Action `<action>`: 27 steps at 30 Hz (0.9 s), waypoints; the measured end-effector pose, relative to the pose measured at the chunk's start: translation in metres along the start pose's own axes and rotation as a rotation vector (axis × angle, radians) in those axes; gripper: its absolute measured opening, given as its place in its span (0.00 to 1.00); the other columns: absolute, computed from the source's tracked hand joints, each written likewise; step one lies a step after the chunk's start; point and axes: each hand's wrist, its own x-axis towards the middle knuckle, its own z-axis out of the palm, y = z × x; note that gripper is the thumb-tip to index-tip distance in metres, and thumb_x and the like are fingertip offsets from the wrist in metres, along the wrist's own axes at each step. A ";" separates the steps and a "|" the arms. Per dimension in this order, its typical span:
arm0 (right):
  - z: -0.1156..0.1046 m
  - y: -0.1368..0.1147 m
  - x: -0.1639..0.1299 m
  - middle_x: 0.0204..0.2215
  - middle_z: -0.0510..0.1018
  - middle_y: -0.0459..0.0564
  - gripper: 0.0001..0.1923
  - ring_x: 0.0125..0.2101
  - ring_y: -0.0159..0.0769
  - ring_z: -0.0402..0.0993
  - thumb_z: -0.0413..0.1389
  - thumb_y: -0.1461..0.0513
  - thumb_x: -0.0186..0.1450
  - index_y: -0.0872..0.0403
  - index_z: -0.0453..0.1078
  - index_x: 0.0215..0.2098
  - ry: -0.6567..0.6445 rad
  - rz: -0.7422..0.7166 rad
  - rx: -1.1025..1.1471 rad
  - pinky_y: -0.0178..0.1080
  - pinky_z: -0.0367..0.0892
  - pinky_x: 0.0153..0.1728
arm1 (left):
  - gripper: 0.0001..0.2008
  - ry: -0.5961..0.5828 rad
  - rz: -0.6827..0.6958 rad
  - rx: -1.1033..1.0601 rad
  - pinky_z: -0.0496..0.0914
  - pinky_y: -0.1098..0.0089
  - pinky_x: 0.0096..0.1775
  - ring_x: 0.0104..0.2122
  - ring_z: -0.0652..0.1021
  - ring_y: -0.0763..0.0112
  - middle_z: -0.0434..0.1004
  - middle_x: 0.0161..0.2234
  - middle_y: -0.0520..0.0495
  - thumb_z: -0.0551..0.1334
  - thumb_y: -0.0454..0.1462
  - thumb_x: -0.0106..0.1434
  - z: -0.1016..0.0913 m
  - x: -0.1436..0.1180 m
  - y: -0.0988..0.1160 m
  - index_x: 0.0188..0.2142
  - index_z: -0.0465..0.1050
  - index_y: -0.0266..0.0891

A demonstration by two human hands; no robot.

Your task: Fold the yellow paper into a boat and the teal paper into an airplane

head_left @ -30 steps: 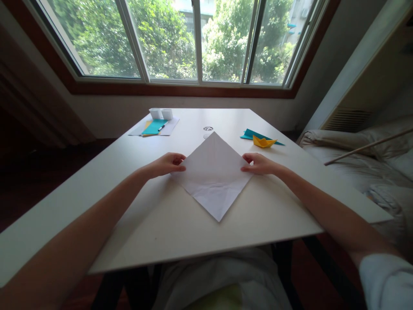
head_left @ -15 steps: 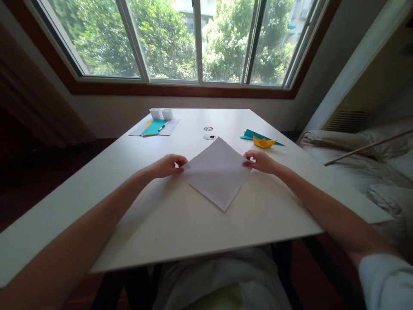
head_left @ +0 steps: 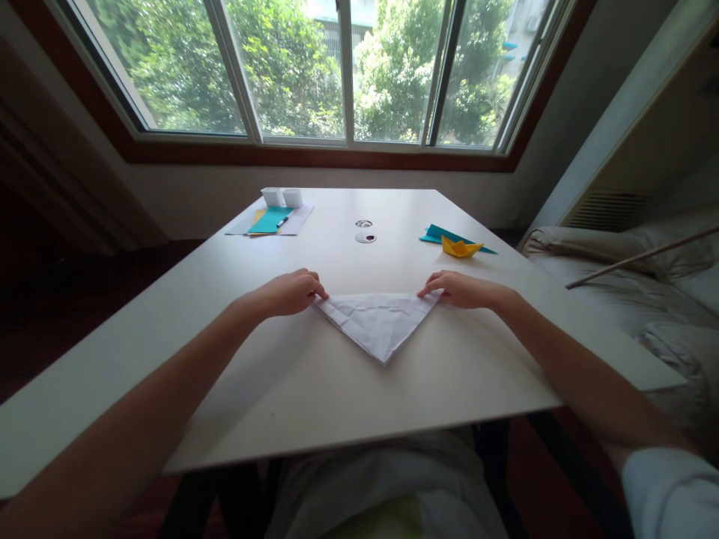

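A white sheet of paper [head_left: 382, 322] lies on the table as a folded triangle, its long edge away from me and its point towards me. Creases run across its upper layer. My left hand [head_left: 292, 290] pinches the left corner between thumb and fingers. At the right corner, my right hand [head_left: 463, 288] grips the paper in the same way. Both forearms reach in over the white table [head_left: 269, 404] from its near side.
A yellow paper boat [head_left: 460, 248] stands before a teal folded paper plane [head_left: 435, 233] at the back right. At the back left are teal paper [head_left: 269, 219], a pen [head_left: 285, 219] and two white containers [head_left: 282, 197]. Round inserts [head_left: 365, 237] sit in the tabletop.
The paper was an open diamond held by its side corners. Its far half has come down towards me over the near half, making a triangle. Both hands remain at the side corners.
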 end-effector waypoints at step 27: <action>0.023 -0.081 0.017 0.63 0.38 0.60 0.47 0.62 0.45 0.34 0.38 0.39 0.59 0.64 0.36 0.64 -0.128 0.210 -0.014 0.47 0.39 0.60 | 0.42 -0.080 -0.193 0.091 0.51 0.59 0.56 0.59 0.51 0.48 0.46 0.59 0.23 0.42 0.55 0.61 0.024 -0.008 0.095 0.60 0.45 0.17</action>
